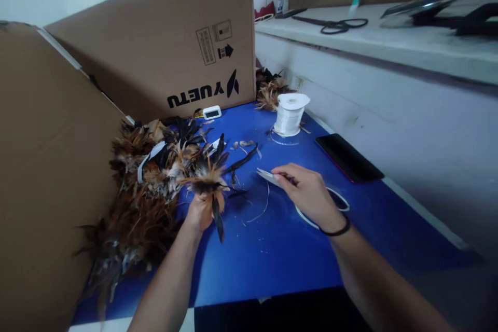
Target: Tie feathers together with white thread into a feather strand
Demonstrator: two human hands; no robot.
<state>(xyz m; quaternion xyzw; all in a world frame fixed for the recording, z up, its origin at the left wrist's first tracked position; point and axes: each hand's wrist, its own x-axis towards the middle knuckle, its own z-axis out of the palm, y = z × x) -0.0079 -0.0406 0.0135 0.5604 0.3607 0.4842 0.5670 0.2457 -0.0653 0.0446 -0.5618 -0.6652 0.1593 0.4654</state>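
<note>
My left hand (200, 211) is closed around the base of a feather bunch (206, 181), brown and black, whose tips fan out over the fingers. Pale scissors (269, 176) are in my right hand (305, 192); their blades point left toward the bunch, and white handle loops show behind and below the palm. A thin white cord (267, 202) curves on the blue table (249, 264) between my hands. Left of my left hand lies a large heap of brown and black feathers (151, 202), with a white strip (151, 160) across it.
A white spool (290, 116) stands toward the back, near a small white display device (212, 112). A black phone or tablet (348, 157) lies at the right edge. Cardboard boxes (155, 46) wall the left and back. Black scissors (338, 25) lie on the right ledge (389, 41).
</note>
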